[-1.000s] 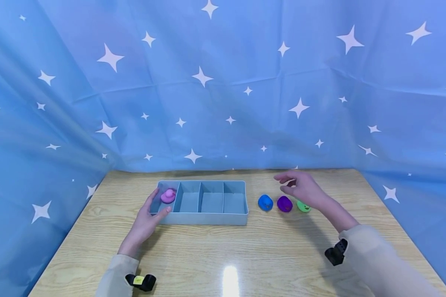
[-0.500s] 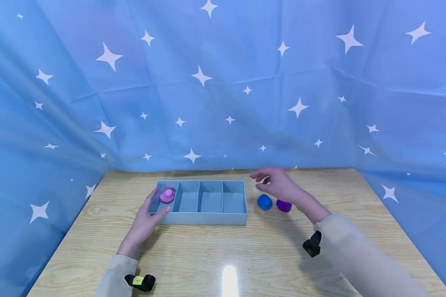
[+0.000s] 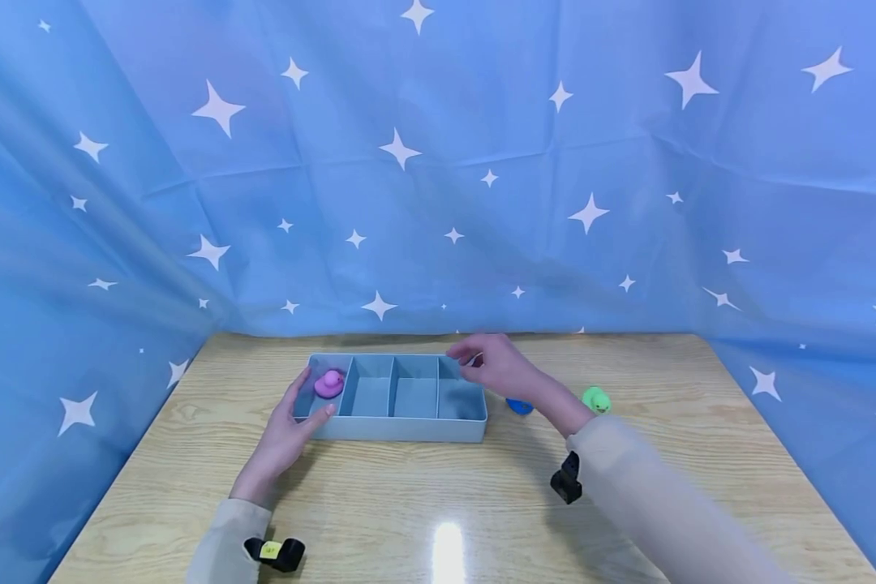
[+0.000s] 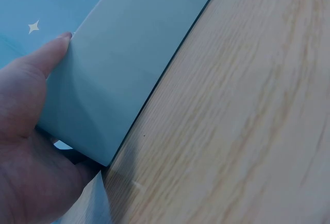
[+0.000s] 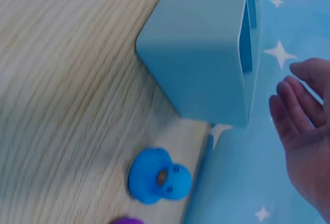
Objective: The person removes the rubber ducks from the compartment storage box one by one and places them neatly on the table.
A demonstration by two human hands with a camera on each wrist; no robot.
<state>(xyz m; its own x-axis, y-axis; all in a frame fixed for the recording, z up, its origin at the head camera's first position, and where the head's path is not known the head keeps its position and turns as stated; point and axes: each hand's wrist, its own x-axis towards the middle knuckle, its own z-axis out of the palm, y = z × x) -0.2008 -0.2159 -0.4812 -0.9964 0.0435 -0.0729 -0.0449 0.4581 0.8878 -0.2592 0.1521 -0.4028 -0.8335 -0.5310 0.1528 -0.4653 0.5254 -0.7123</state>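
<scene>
A long grey-blue box [image 3: 409, 429] with several compartments sits on the table; a pink rubber duck [image 3: 329, 384] lies in its leftmost compartment. My left hand [image 3: 285, 438] grips the box's left end, thumb at the front rim in the left wrist view and fingers round the end wall. Above the box's right end hovers my right hand [image 3: 498, 367], fingers loosely bent and nothing between them. Just right of the box is a blue rubber duck [image 5: 154, 176], partly covered by the right hand in the head view. Beside it, a purple thing [image 5: 127, 220] shows at the right wrist view's bottom edge.
A green rubber duck [image 3: 596, 400] stands on the wooden table [image 3: 380, 511], to the right of my right forearm. A blue curtain [image 3: 438, 178] with white stars hangs behind the table and along both sides.
My right hand has moved left, from above the ducks to over the box's right end. The green duck has come into view and the purple one is now behind the arm. My left hand stays put.
</scene>
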